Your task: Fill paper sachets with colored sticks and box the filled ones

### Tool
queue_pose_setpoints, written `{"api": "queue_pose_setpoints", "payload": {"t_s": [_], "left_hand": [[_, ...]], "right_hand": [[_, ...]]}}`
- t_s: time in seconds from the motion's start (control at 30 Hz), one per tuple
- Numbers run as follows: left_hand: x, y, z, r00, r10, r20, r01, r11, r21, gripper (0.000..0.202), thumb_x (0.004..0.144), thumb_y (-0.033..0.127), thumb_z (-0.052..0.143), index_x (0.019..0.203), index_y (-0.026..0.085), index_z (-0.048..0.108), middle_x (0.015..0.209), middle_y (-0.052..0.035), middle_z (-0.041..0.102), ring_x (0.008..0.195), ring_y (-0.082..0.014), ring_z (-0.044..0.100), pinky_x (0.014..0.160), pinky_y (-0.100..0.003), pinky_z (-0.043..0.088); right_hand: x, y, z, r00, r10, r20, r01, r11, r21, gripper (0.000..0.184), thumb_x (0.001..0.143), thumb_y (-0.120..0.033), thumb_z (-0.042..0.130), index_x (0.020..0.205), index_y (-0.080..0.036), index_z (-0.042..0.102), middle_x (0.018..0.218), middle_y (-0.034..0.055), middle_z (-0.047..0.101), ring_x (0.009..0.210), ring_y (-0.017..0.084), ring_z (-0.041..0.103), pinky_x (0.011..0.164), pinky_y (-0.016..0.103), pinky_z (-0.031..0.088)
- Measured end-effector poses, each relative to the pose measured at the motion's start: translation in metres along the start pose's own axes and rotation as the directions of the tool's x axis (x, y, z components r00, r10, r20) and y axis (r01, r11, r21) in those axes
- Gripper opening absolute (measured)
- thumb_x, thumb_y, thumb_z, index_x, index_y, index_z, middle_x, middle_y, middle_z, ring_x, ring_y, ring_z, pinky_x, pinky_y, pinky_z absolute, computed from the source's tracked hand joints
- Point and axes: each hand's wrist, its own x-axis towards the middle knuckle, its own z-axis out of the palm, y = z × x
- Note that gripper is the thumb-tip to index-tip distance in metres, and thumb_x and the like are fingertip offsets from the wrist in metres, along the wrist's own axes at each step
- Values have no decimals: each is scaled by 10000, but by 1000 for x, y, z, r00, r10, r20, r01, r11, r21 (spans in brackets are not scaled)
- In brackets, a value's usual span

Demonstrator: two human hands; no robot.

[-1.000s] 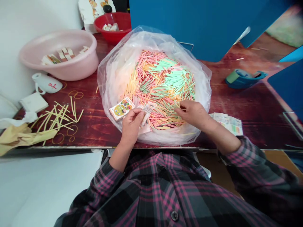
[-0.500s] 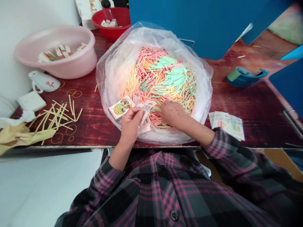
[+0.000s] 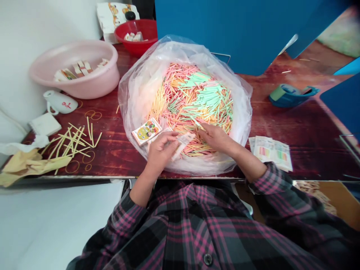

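Note:
A large clear plastic bag (image 3: 135, 90) stands open on the table, full of thin pink, yellow, orange and green sticks (image 3: 209, 93). My left hand (image 3: 161, 152) pinches a small whitish printed packet (image 3: 184, 141) over the bag's near side. Just beyond it, a printed packet with a cartoon picture (image 3: 146, 131) lies on the bag's near left part, partly over others. Above the sticks, my right hand (image 3: 216, 138) has its fingers closed on a few pale sticks (image 3: 198, 124), whose ends show at the fingertips.
Left are a pink basin (image 3: 84, 84) with small packs, a white mug (image 3: 63, 103) on its side, loose yellow sticks (image 3: 70, 140) and rubber bands. Behind stands a red basin (image 3: 140, 47). Right are flat printed packets (image 3: 271, 152) and a blue container (image 3: 292, 98). A blue panel (image 3: 208, 33) rises behind.
My right hand has lifted out of the sticks and now shows pale sticks at its fingertips. The packet in my left hand has turned toward the right hand. The view has shifted slightly.

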Motion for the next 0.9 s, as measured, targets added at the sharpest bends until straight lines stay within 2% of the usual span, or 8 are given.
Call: {"api": "queue_pose_setpoints", "payload": {"t_s": [0.1, 0.2, 0.3, 0.43, 0.57, 0.7, 0.8, 0.9], "left_hand": [[3, 17, 3, 940, 215, 267, -276, 935, 221, 153, 917, 328, 677, 824, 217, 727, 1504, -114, 620, 1435, -290, 532, 1227, -548, 367], [12, 31, 14, 869, 305, 390, -425, 864, 271, 204, 967, 347, 621, 838, 218, 714, 1661, -83, 447, 1575, -302, 347, 1286, -598, 254], [23, 39, 24, 829, 345, 440, -479, 844, 242, 222, 984, 359, 597, 855, 213, 703, 1708, -88, 360, 1599, -306, 302, 1290, -593, 264], [30, 46, 28, 801, 323, 503, -463, 868, 180, 189, 991, 306, 579, 856, 217, 675, 1712, -101, 347, 1558, -288, 394, 1221, -531, 407], [30, 47, 25, 814, 308, 493, -444, 877, 184, 165, 976, 244, 587, 830, 212, 659, 1680, -104, 410, 1525, -287, 446, 1209, -524, 419], [27, 39, 27, 856, 263, 445, -396, 887, 238, 119, 944, 213, 617, 836, 209, 668, 1568, -135, 548, 1445, -282, 536, 1172, -505, 452], [22, 32, 31, 849, 225, 477, -374, 895, 244, 120, 935, 202, 609, 835, 212, 676, 1417, -146, 665, 1343, -270, 619, 1121, -478, 494], [18, 27, 30, 897, 199, 394, -303, 927, 220, 119, 933, 217, 618, 835, 211, 685, 1321, -144, 716, 1292, -270, 648, 1094, -467, 504]], "right_hand": [[-6, 11, -2, 998, -30, -60, 47, 954, 295, 359, 1021, -391, 435, 1000, -158, 707, 959, 74, 770, 878, 208, 685, 835, 318, 499], [-12, 15, -7, 997, -57, -59, 78, 883, 463, 383, 1001, -460, 468, 1024, -170, 716, 967, 53, 765, 908, 207, 680, 854, 329, 503], [-17, 14, -11, 992, -122, -24, 117, 846, 520, 372, 983, -490, 504, 975, -182, 712, 898, 27, 736, 846, 198, 652, 785, 317, 495], [-18, 17, -9, 991, -134, 11, 107, 834, 542, 361, 977, -481, 521, 816, -184, 651, 742, -10, 654, 710, 160, 583, 682, 284, 464], [-17, 21, -2, 994, -103, -23, 98, 812, 575, 402, 976, -472, 521, 1163, -169, 707, 1028, 59, 756, 947, 214, 679, 875, 356, 534], [-17, 23, 3, 994, -54, -90, 97, 809, 579, 616, 962, -422, 531, 1532, -191, 502, 1485, 117, 618, 1264, 239, 631, 1095, 414, 483], [-17, 24, 5, 996, 14, -84, 36, 827, 561, 717, 961, -382, 528, 1623, -170, 352, 1421, 128, 655, 1112, 220, 686, 1065, 427, 507], [-16, 25, 6, 990, 82, -114, -1, 814, 581, 615, 952, -374, 539, 1522, -148, 495, 1056, 72, 757, 895, 201, 689, 953, 409, 548]]}}
